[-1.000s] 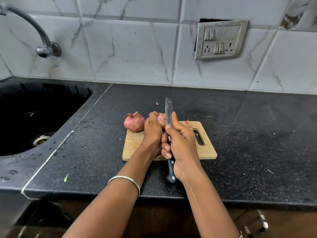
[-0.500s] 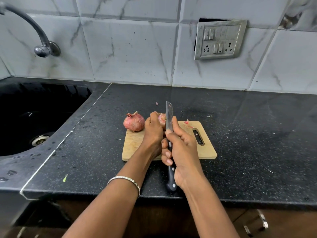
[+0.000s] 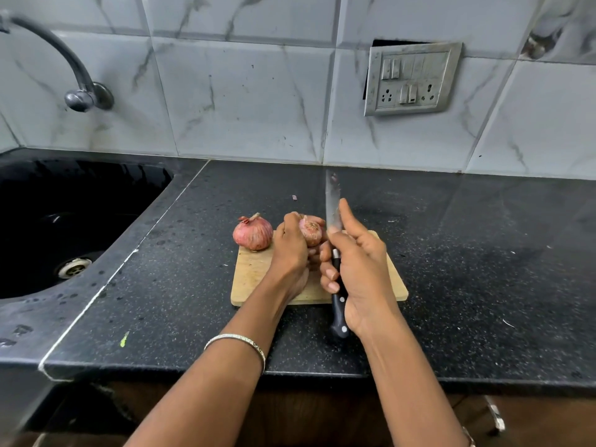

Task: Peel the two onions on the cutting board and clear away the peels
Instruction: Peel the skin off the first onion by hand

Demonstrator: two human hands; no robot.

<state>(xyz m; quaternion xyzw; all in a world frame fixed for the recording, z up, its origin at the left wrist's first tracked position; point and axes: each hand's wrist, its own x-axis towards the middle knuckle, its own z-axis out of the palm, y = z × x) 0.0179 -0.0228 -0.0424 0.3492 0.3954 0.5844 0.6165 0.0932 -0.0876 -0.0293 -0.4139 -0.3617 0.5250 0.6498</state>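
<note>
Your left hand point(image 3: 290, 250) curls around an onion point(image 3: 311, 233), knuckles up, with a silver bangle point(image 3: 238, 341) on the forearm behind it. Your right hand point(image 3: 358, 269) grips a knife point(image 3: 333, 201) by the handle, one finger stretched up beside the blade. Both forearms reach forward, and the hands are nearly touching.

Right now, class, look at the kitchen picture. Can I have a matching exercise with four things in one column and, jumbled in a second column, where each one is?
Things
1. knife
2. onion with stalk
3. other onion
4. cutting board

Places
A. flat on the black counter
B. held in the left hand
C. gripped in the right hand
D. at the board's far left corner

Pairs: 1-C, 2-D, 3-B, 4-A
</note>
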